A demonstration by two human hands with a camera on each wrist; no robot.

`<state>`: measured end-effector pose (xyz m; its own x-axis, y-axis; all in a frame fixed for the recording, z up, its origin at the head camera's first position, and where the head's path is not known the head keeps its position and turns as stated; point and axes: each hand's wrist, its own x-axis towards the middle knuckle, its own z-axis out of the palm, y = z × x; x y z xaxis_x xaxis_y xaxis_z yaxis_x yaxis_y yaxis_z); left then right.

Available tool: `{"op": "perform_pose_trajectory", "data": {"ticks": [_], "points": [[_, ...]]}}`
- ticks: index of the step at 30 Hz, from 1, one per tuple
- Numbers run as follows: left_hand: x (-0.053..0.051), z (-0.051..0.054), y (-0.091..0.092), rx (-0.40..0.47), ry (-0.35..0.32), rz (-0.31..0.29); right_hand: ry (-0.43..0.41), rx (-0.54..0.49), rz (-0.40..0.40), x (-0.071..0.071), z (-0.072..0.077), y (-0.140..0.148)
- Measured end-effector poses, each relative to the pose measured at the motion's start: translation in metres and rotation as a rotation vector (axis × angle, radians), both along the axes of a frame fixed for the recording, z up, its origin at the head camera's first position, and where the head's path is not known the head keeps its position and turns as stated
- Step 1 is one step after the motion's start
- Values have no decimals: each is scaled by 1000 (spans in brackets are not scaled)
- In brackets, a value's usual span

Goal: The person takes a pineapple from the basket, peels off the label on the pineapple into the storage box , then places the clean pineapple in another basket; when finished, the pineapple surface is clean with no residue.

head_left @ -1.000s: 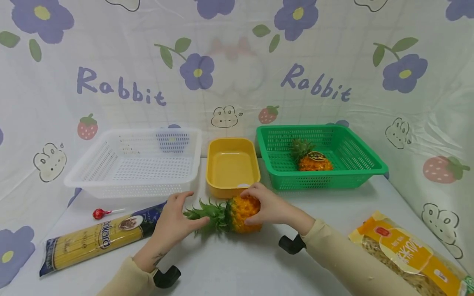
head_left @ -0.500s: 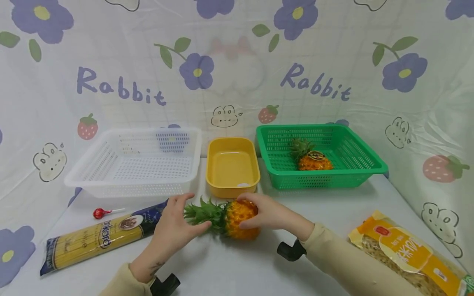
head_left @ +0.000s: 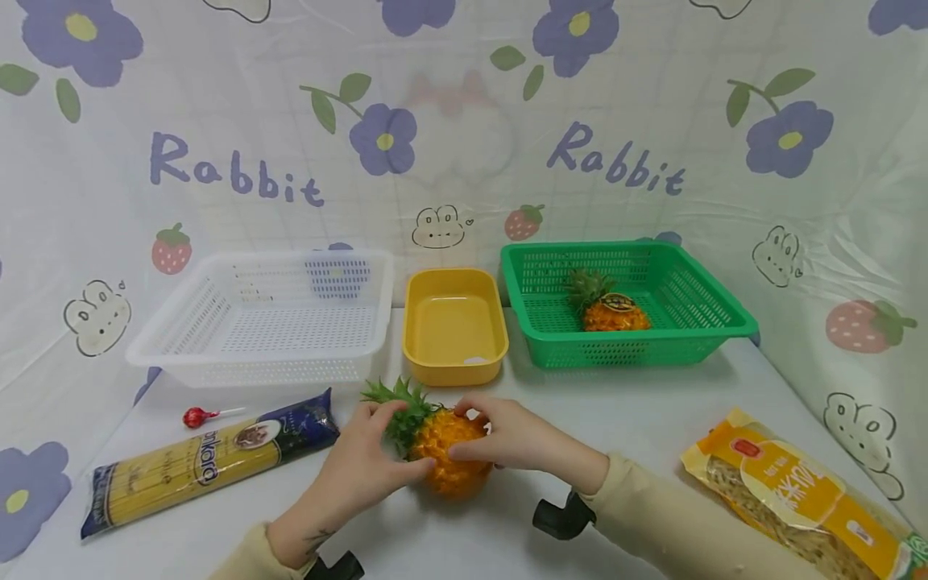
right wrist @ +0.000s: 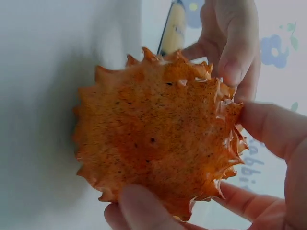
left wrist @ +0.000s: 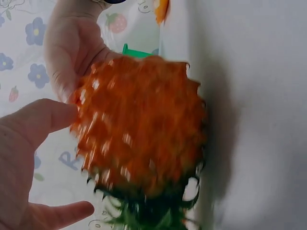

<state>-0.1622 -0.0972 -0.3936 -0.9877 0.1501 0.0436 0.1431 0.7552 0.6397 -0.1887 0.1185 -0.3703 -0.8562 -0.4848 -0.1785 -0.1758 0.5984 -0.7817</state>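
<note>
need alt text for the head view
A right hand grips a pineapple, a left hand touching it, over a table. Behind: white basket, yellow tub, green basket with a second pineapple. A spaghetti packet lies left, an orange packet right.

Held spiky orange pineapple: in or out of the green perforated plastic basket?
Out. The right hand holds the pineapple apart from the basket; another, labelled orange pineapple lies inside.
</note>
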Motion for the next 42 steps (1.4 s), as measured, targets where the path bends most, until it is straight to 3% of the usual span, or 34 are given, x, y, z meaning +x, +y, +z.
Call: {"op": "perform_pose_trajectory", "data": {"ticks": [14, 19, 22, 25, 27, 37, 42], "points": [[3, 0, 4, -21, -33, -81, -203, -232, -60, 13, -11, -21], [3, 2, 5, -35, -54, -76, -271, -297, -61, 16, -12, -23], [3, 4, 6, -39, -83, -62, -266, -284, -108, 16, -9, -18], [2, 4, 5, -29, -114, -55, -254, -324, -223, 9, -6, -5], [1, 3, 3, -19, -128, -61, -248, -416, -326, 0, -5, 9], [1, 2, -6, 18, -124, -94, -337, -1260, -900, -36, 4, 101], [1, 3, -6, 13, -105, -113, -372, -1546, -1105, -51, -7, 130]]}}
